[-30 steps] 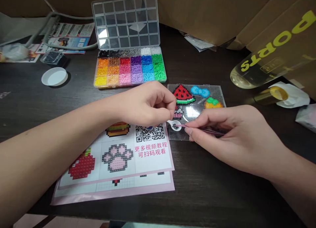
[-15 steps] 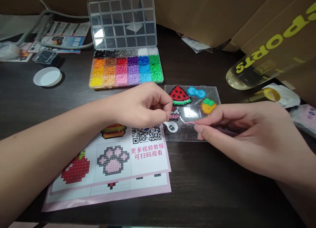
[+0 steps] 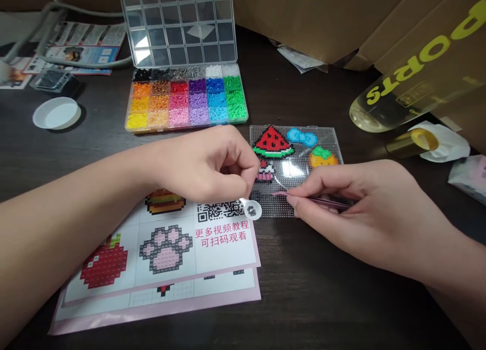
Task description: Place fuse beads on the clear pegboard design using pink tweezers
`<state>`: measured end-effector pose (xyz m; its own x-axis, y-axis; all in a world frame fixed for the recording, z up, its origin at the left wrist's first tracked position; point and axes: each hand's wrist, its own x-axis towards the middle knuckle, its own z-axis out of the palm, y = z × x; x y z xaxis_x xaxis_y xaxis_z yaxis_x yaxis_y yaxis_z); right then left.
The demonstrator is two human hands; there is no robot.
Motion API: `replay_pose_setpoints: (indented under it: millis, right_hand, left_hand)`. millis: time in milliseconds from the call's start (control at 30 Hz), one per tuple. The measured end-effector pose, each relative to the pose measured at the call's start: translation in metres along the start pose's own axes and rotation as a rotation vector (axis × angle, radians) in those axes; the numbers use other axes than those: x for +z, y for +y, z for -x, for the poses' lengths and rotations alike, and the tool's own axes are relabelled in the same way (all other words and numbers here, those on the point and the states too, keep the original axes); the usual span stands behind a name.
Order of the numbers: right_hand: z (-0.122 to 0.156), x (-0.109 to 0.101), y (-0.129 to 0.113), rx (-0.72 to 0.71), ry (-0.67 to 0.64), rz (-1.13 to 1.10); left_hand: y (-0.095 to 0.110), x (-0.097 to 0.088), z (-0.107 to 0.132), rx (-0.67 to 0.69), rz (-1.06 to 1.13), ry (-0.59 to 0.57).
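My left hand [image 3: 207, 163] is closed in a pinch on the handle of a small white spoon [image 3: 252, 209] that carries a few dark beads, held at the left edge of the clear pegboard [image 3: 334, 132]. My right hand [image 3: 364, 208] grips pink tweezers [image 3: 299, 197], their tips over the pegboard's lower left part. On the pegboard sit bead pictures: a watermelon slice [image 3: 271, 141], a blue bow [image 3: 302, 136], an orange fruit [image 3: 322, 159] and a small pink cupcake [image 3: 264, 172]. Pattern sheets [image 3: 167, 249] lie under my left hand.
An open bead box [image 3: 186, 99] with coloured compartments stands behind my left hand, its clear lid [image 3: 178, 24] raised. A white round dish [image 3: 56, 114] and leaflets [image 3: 76, 49] lie far left. Cardboard boxes [image 3: 429, 46], a glass bottle [image 3: 383, 107] and tissue [image 3: 448, 142] crowd the right.
The spoon has moved down and left, off the pegboard's corner onto the sheet's edge. The tweezers first drew back right from the spoon, then came left again over the pegboard.
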<state>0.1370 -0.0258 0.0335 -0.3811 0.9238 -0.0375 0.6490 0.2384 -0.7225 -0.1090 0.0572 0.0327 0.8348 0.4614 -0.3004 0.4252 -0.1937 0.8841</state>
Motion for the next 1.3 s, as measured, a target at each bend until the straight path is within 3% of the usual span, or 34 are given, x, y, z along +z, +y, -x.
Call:
replay_pose_setpoints:
  millis: [667, 867, 1300]
  right_hand:
    - [0.0, -0.002, 0.001, -0.031, 0.007, 0.033]
    - [0.005, -0.004, -0.005, -0.102, 0.119, 0.019]
    - [0.005, 0.009, -0.006, -0.123, 0.038, -0.038]
  left_hand:
    - [-0.002, 0.001, 0.0, 0.001, 0.002, 0.01]
    - [-0.001, 0.001, -0.001, 0.03, 0.009, 0.035]
    - [0.004, 0.003, -0.004, 0.005, 0.014, 0.066]
